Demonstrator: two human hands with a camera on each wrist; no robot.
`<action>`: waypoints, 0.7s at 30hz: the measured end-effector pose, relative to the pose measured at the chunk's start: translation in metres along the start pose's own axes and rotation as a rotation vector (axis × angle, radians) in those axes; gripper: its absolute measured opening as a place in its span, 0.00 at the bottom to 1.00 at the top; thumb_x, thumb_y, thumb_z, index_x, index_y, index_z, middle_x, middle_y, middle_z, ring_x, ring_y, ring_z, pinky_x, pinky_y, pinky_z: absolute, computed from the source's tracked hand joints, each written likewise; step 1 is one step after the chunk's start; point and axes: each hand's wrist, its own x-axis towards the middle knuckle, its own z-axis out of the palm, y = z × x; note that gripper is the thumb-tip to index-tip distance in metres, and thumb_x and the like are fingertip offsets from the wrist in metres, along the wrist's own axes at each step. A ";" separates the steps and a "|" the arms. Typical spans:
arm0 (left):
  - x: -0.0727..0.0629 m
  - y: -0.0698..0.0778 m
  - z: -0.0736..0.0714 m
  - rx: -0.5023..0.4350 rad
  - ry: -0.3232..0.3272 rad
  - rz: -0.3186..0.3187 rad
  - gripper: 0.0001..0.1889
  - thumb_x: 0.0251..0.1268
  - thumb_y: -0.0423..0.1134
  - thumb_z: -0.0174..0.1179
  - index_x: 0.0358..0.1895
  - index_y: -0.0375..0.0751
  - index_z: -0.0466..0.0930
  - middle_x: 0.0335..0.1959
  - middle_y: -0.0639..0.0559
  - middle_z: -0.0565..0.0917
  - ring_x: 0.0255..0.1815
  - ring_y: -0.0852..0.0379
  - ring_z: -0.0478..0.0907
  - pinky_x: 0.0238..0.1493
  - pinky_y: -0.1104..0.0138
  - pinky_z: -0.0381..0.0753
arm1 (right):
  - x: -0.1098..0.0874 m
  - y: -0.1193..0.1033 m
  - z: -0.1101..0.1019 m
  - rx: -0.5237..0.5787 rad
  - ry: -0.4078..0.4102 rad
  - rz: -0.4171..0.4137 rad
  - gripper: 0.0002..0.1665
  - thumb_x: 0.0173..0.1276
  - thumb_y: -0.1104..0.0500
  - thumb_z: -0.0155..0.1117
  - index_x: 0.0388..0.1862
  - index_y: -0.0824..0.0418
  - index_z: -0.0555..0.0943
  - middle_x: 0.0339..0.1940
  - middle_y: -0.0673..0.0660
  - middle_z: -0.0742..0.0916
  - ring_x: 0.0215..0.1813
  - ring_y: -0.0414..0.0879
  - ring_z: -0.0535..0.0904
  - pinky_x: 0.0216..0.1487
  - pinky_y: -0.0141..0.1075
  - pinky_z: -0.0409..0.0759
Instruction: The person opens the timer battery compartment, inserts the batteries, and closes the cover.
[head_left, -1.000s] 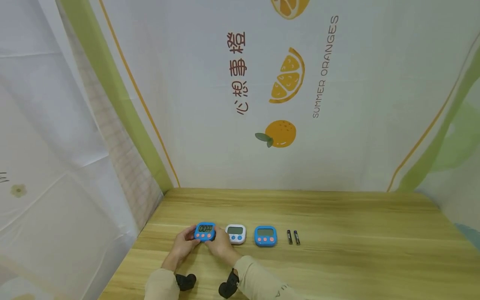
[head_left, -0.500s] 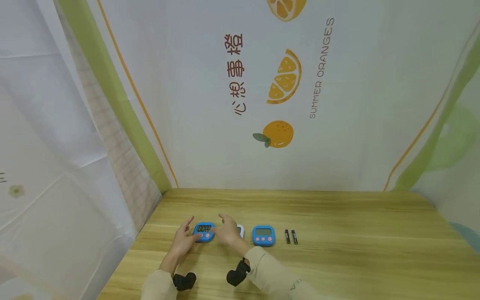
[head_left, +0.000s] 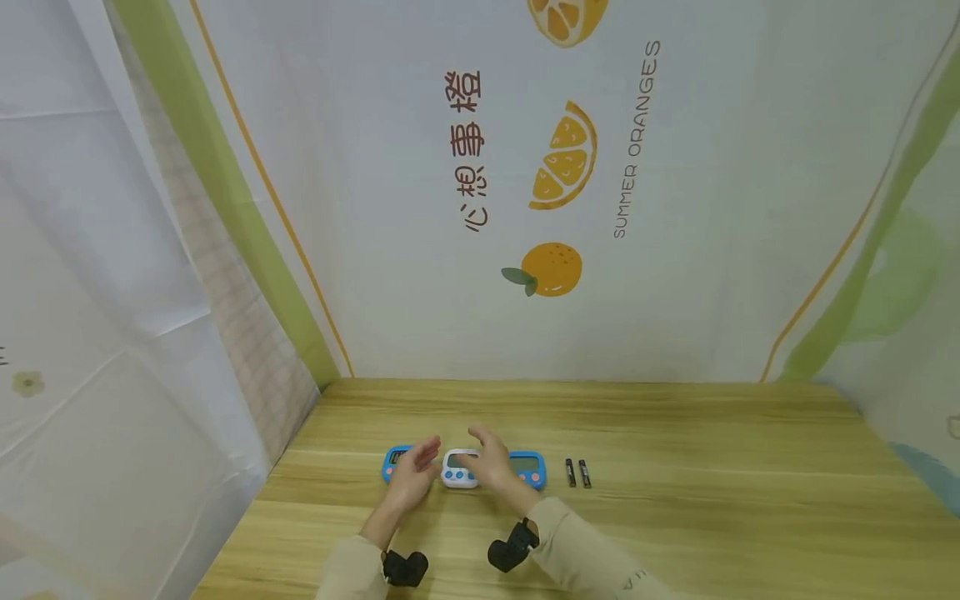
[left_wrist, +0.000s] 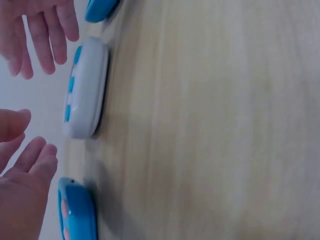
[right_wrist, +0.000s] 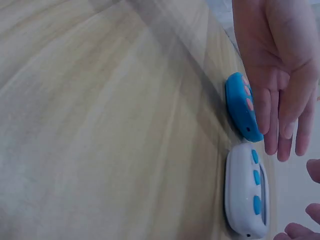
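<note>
A white timer (head_left: 453,481) with blue buttons lies on the table between my two hands. My left hand (head_left: 409,479) is held left of it, fingers extended, in front of part of a blue timer (head_left: 390,472) with pink buttons. Over the white timer's right part is my right hand (head_left: 492,463), its thumb and fingers spread. Behind that hand a second blue timer (head_left: 535,468) is partly covered. In the left wrist view, both the left hand (left_wrist: 22,182) and the right hand (left_wrist: 42,30) appear apart from the white timer (left_wrist: 86,90). Neither hand holds anything.
Two small dark batteries (head_left: 577,473) lie side by side on the wooden table (head_left: 712,500), right of the timers. A white cloth (head_left: 412,317) printed with oranges hangs behind the table's far edge. More cloth (head_left: 150,350) hangs along the left side.
Both hands have let go of the left blue timer, which is left on the table. They have opened and moved right, to either side of the white timer.
</note>
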 end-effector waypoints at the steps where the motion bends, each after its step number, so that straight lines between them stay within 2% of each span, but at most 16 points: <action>1: 0.000 -0.001 0.003 -0.014 -0.005 -0.009 0.23 0.59 0.22 0.49 0.59 0.21 0.59 0.58 0.27 0.63 0.60 0.35 0.59 0.59 0.51 0.62 | -0.001 0.002 0.001 -0.003 0.000 0.005 0.29 0.58 0.65 0.61 0.56 0.74 0.66 0.57 0.70 0.71 0.59 0.65 0.63 0.55 0.54 0.66; 6: -0.002 -0.005 0.014 -0.071 -0.005 -0.039 0.25 0.56 0.19 0.49 0.59 0.19 0.57 0.59 0.25 0.59 0.61 0.33 0.55 0.60 0.50 0.58 | -0.006 0.009 0.007 -0.034 -0.014 0.042 0.30 0.57 0.65 0.62 0.57 0.73 0.66 0.57 0.69 0.71 0.59 0.64 0.63 0.56 0.54 0.65; 10: -0.002 -0.007 0.019 -0.083 0.002 -0.027 0.27 0.53 0.16 0.49 0.58 0.16 0.54 0.58 0.22 0.58 0.60 0.32 0.56 0.59 0.50 0.60 | -0.009 0.012 0.009 -0.040 -0.021 0.051 0.31 0.54 0.66 0.64 0.57 0.74 0.66 0.56 0.70 0.71 0.57 0.63 0.65 0.54 0.53 0.67; 17: -0.004 -0.012 0.021 -0.112 -0.029 -0.028 0.27 0.51 0.15 0.50 0.58 0.15 0.55 0.57 0.22 0.60 0.59 0.32 0.58 0.56 0.53 0.66 | -0.014 0.015 0.010 -0.062 -0.035 0.049 0.36 0.48 0.70 0.68 0.57 0.73 0.66 0.54 0.70 0.72 0.50 0.60 0.70 0.46 0.48 0.73; 21: -0.004 -0.012 0.020 -0.115 -0.031 -0.019 0.28 0.50 0.14 0.51 0.57 0.14 0.55 0.57 0.21 0.60 0.59 0.32 0.58 0.55 0.53 0.67 | -0.013 0.016 0.008 -0.056 -0.048 0.038 0.36 0.47 0.71 0.68 0.57 0.74 0.66 0.54 0.70 0.72 0.51 0.61 0.69 0.48 0.50 0.71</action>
